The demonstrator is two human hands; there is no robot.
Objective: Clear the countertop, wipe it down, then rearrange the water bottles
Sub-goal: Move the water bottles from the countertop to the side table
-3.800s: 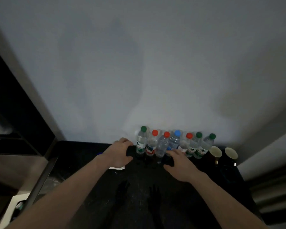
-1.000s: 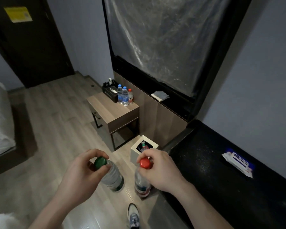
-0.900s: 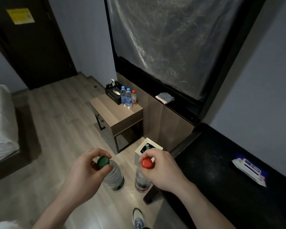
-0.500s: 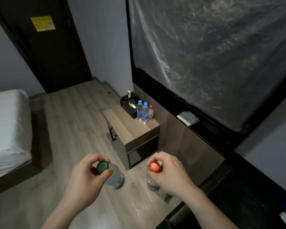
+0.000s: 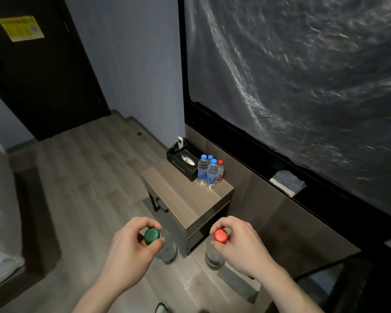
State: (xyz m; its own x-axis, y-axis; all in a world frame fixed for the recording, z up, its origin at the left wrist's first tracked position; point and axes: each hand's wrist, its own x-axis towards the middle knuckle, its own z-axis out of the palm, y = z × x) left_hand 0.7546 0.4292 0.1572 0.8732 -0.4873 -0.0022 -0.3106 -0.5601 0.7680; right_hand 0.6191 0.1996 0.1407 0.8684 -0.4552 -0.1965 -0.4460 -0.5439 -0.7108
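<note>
My left hand (image 5: pixel 131 249) pinches the neck of a clear water bottle with a green cap (image 5: pixel 152 236), which hangs above the wooden floor. My right hand (image 5: pixel 239 247) pinches a second clear bottle by its red cap (image 5: pixel 220 236). Both bottles hang upright, low in the frame, just short of the wooden side table (image 5: pixel 185 199). At the table's far end stand several small bottles (image 5: pixel 209 171), blue-capped ones and one with a red cap. The black countertop (image 5: pixel 348 279) shows only as a dark corner at the lower right.
A black tissue box (image 5: pixel 184 160) sits behind the table's bottles. A folded grey cloth (image 5: pixel 288 182) lies on the dark ledge under the plastic-covered panel. A bed (image 5: pixel 0 211) is at the left, a dark door (image 5: pixel 43 64) beyond. Wooden floor lies between.
I lifted two bottles from the row on the countertop and turned left. The side table has come nearer and more central; the countertop and wipes pack slid out of view to the right.
</note>
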